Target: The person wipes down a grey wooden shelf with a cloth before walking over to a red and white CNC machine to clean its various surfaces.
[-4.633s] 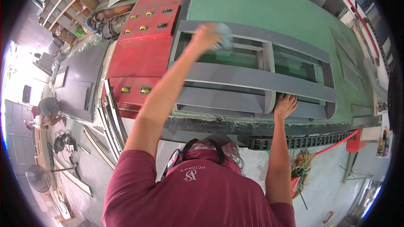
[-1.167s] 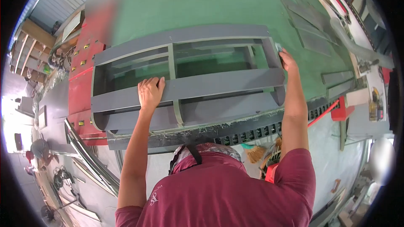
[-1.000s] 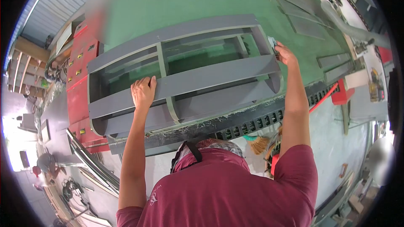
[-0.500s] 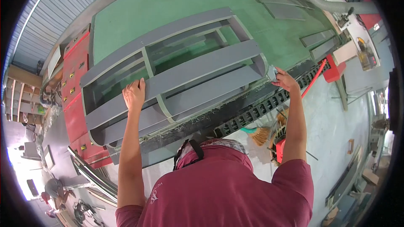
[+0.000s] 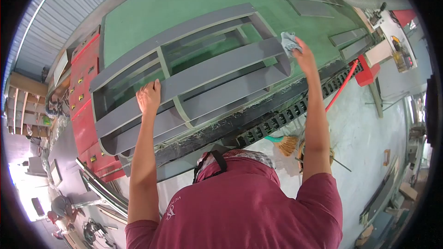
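Observation:
A grey shelf unit (image 5: 207, 70) with several compartments lies on the green table top (image 5: 138, 27). My left hand (image 5: 148, 97) rests on its middle board, fingers curled over the edge; whether they grip it firmly is hard to see, but they are closed on the board. At the unit's right end, my right hand (image 5: 303, 55) holds a crumpled pale blue cloth (image 5: 289, 42), which is beside the end of the middle board.
Loose grey panels (image 5: 310, 8) lie at the back right of the table. Red machine panels (image 5: 83, 97) stand at the left. A black slotted rail (image 5: 277, 122) runs along the near edge, with a red bracket (image 5: 365, 71) at its right. A broom (image 5: 287, 145) is below.
My right hand has moved up and away from me with the cloth, from the lower right corner of the unit to the end of the middle board. My left hand stays on the board.

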The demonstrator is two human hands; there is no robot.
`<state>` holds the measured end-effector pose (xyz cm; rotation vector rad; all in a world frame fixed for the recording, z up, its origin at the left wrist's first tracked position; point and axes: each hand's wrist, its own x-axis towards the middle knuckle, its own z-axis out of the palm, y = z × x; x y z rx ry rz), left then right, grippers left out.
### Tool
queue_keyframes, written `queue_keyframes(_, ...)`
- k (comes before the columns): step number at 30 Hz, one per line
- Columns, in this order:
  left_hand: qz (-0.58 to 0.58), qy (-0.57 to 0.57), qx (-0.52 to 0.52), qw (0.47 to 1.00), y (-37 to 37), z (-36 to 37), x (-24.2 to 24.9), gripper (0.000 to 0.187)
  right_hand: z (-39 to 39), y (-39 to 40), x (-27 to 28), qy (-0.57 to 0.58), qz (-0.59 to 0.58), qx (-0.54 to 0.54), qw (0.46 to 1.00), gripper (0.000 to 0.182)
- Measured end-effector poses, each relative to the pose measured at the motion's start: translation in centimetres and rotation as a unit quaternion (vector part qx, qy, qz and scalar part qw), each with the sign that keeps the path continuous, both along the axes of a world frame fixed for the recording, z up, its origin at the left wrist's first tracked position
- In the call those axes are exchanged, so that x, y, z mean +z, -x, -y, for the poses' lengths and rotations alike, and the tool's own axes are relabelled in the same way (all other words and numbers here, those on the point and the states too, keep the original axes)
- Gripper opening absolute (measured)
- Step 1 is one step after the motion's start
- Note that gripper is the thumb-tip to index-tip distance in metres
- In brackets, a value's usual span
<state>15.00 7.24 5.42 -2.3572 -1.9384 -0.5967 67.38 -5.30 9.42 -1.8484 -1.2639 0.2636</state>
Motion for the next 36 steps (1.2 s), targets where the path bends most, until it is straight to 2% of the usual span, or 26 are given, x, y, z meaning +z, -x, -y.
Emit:
queue_keyframes(1, -0.002, -0.003, -0.005, 1.0, -0.1, 0.1, 0.3, 0.038, -1.2, 1.2, -0.6, -0.021, 0.183, -0.013, 0.983, 0.047)
queue_keyframes(2, -0.001, 0.007, 0.007, 1.0, -0.2, 0.3, 0.5, 0.038, -2.1, 2.4, -1.2, -0.024, 0.182, -0.003, 0.983, 0.047)
queue_keyframes(4, 0.001, 0.002, 0.012, 1.0, -0.1, 0.2, 0.2, 0.038, -3.4, 7.1, -1.8, 0.021, 0.28, -0.065, 0.958, 0.044)
queue_keyframes(5, 0.003, -0.003, 0.005, 1.0, 0.1, 0.1, 0.0, 0.038, -4.0, 9.6, -2.0, 0.018, 0.278, -0.05, 0.959, 0.044)
queue_keyframes(9, 0.017, 0.005, 0.012, 1.0, 0.1, 0.2, 0.3, 0.037, -4.4, 20.9, -2.1, -0.075, 0.273, 0.12, 0.952, 0.041)
queue_keyframes(12, 0.025, 0.019, 0.011, 0.999, 0.0, 0.4, 0.7, 0.037, -2.1, 29.7, -1.1, -0.038, 0.183, 0.283, 0.941, 0.043)
queue_keyframes(13, 0.025, 0.019, 0.012, 0.999, 0.0, 0.5, 0.8, 0.037, -1.2, 31.0, -0.6, -0.017, 0.107, 0.406, 0.908, 0.046)
queue_keyframes(14, 0.026, 0.013, 0.009, 1.0, 0.0, 0.5, 0.8, 0.036, -0.3, 32.2, 0.3, 0.018, 0.076, 0.464, 0.883, 0.049)
queue_keyframes(15, 0.027, 0.008, 0.005, 1.0, 0.1, 0.5, 0.7, 0.036, -0.1, 32.2, 1.5, 0.018, 0.075, 0.464, 0.883, 0.049)
queue_keyframes(17, 0.029, -0.012, 0.006, 1.0, 0.3, 0.3, 0.1, 0.036, 0.5, 31.0, 3.0, 0.066, -0.064, 0.49, 0.867, 0.049)
queue_keyframes(18, 0.03, -0.031, 0.005, 0.999, 0.3, 0.3, -0.2, 0.036, 0.9, 29.6, 2.9, 0.036, -0.094, 0.466, 0.879, 0.048)
queue_keyframes(20, 0.038, -0.01, 0.002, 0.999, 0.2, 0.4, 0.2, 0.036, 2.0, 26.3, 2.6, 0.037, -0.13, 0.338, 0.931, 0.046)
queue_keyframes(21, 0.042, 0.008, 0.002, 0.999, 0.2, 0.3, 0.4, 0.036, 2.4, 24.3, 3.0, 0.019, -0.091, 0.291, 0.952, 0.045)
queue_keyframes(22, 0.035, -0.002, 0.001, 0.999, 0.3, 0.1, 0.0, 0.036, 2.6, 21.5, 1.9, -0.014, 0.033, 0.235, 0.971, 0.044)
queue_keyframes(23, 0.037, -0.001, -0.003, 0.999, 0.1, 0.2, 0.1, 0.036, 3.0, 18.8, 0.6, 0.0, 0.083, 0.17, 0.982, 0.044)
queue_keyframes(24, 0.04, 0.011, 0.001, 0.999, 0.1, 0.3, 0.4, 0.036, 3.4, 16.2, -0.7, 0.013, 0.13, 0.105, 0.986, 0.045)
queue_keyframes(26, 0.038, 0.024, 0.005, 0.999, 0.1, 0.4, 0.6, 0.036, 3.8, 11.9, -3.5, -0.032, 0.198, -0.012, 0.98, 0.047)
queue_keyframes(27, 0.032, 0.02, 0.006, 0.999, 0.1, 0.4, 0.6, 0.036, 4.2, 11.0, -4.8, -0.031, 0.196, -0.014, 0.98, 0.047)
queue_keyframes(29, 0.026, 0.014, 0.007, 1.0, -0.1, 0.3, 0.7, 0.036, 4.6, 9.9, -6.8, 0.047, 0.245, -0.148, 0.957, 0.047)
queue_keyframes(30, 0.03, 0.027, 0.006, 0.999, -0.1, 0.4, 0.8, 0.036, 4.6, 10.6, -7.2, 0.053, 0.253, -0.177, 0.95, 0.046)
queue_keyframes(33, 0.028, 0.029, 0.012, 0.999, -0.1, 0.3, 0.9, 0.037, 4.6, 12.9, -8.2, 0.038, 0.22, -0.138, 0.965, 0.047)
queue_keyframes(34, 0.024, 0.02, 0.013, 0.999, 0.0, 0.4, 0.7, 0.037, 4.6, 14.8, -7.4, 0.067, 0.227, -0.105, 0.966, 0.048)
queue_keyframes(36, 0.028, 0.023, 0.012, 0.999, 0.1, 0.4, 0.6, 0.037, 4.9, 18.9, -5.9, 0.041, 0.204, 0.001, 0.978, 0.048)
